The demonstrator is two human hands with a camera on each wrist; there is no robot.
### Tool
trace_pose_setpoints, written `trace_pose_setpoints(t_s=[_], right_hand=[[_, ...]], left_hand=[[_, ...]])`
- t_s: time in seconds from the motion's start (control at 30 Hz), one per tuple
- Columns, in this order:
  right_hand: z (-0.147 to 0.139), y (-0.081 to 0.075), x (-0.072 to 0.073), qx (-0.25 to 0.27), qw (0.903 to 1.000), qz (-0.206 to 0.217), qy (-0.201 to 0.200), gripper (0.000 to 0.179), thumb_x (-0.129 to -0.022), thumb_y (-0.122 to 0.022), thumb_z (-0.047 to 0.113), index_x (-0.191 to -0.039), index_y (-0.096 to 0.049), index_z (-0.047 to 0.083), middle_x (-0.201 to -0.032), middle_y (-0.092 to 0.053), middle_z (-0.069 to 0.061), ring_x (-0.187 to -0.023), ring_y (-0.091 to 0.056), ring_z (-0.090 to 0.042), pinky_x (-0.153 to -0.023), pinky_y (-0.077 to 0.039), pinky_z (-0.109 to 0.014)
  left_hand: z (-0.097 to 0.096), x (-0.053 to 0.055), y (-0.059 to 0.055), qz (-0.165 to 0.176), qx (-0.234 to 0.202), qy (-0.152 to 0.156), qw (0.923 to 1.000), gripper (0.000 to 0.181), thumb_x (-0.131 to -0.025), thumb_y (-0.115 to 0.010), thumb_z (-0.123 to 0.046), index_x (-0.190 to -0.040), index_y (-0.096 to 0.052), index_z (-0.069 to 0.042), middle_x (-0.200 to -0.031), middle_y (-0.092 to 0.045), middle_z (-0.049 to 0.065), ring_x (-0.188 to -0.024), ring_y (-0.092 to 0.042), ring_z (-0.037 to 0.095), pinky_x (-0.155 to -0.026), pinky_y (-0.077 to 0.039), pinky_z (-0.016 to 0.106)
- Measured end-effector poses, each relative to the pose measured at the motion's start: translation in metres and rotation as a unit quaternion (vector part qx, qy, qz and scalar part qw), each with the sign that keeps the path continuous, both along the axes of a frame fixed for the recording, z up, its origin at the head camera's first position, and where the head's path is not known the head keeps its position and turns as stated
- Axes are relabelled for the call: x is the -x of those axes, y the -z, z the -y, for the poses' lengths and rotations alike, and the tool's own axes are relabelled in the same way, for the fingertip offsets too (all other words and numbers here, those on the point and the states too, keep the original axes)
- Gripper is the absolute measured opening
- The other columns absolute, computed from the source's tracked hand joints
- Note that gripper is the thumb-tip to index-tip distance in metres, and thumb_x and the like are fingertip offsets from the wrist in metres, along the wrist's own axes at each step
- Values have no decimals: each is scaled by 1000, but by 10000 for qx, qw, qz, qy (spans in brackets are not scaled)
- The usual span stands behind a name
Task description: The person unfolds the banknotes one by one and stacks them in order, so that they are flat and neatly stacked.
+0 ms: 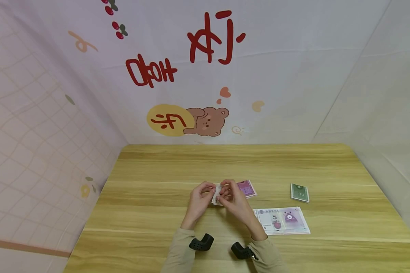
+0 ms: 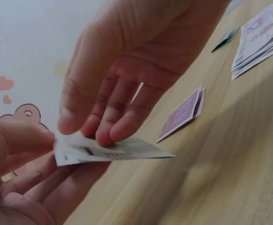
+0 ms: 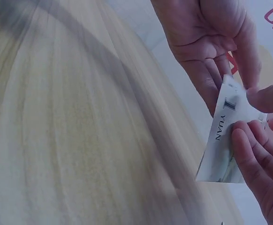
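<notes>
Above the wooden table, my left hand [image 1: 199, 201] and right hand [image 1: 237, 203] hold a small pale play banknote [image 1: 216, 196] marked "1 YUAN". It looks folded to a short piece in the right wrist view, where the printed side of the banknote [image 3: 228, 126] shows. From the left wrist view, my left hand [image 2: 28, 173] pinches one end, thumb on top and fingers beneath. The right thumb presses near that same end while the right fingers [image 2: 113, 126] lie along the printed face. Part of the note is hidden behind the fingers.
Just beyond the right hand lies a folded purple banknote [image 1: 247, 189]. A folded green banknote [image 1: 299, 192] rests farther right. Nearer, a stack of flat "5" banknotes [image 1: 283, 220] sits beside the right forearm. A printed cloth wall [image 1: 276, 76] stands behind the table [image 1: 150, 220].
</notes>
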State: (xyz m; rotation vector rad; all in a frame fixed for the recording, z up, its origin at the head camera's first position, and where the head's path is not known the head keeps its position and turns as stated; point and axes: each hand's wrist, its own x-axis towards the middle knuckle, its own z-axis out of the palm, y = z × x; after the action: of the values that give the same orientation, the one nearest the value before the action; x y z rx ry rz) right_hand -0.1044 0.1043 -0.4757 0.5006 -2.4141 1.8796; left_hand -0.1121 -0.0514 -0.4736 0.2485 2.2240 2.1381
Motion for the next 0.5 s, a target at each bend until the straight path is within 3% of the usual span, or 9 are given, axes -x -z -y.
trace_pose_setpoints(t_s=[0.17, 0.4, 0.5], right_hand=[[0, 1, 0, -7, 9998, -151, 134, 42, -80, -72, -10, -114, -47, -13, -90, -58, -26, -77, -59, -28, -68, -54, -33], [-1, 32, 12, -216, 9975, -531, 412, 38, -77, -78, -4, -107, -54, -4, -91, -59, -16, -74, -60, -24, -64, -55, -34], [-2, 35, 13, -378, 9944, -903, 388, 36, -76, -79, -2, -104, -56, 0, -92, -59, -10, -73, -60, -20, -63, -55, -33]], left_hand=[[-2, -1, 1, 74, -80, -269, 9996, 12, -90, -58, 9, -102, -60, 14, -91, -65, 30, -67, -61, 20, -55, -48, 22], [-6, -5, 0, -107, 113, -528, 9985, 19, -89, -59, 9, -109, -60, 8, -88, -67, 27, -66, -65, 18, -56, -53, 38], [-8, -6, 0, -119, 74, -586, 9982, 17, -89, -58, 10, -105, -61, 10, -87, -67, 27, -65, -63, 15, -55, -51, 30]])
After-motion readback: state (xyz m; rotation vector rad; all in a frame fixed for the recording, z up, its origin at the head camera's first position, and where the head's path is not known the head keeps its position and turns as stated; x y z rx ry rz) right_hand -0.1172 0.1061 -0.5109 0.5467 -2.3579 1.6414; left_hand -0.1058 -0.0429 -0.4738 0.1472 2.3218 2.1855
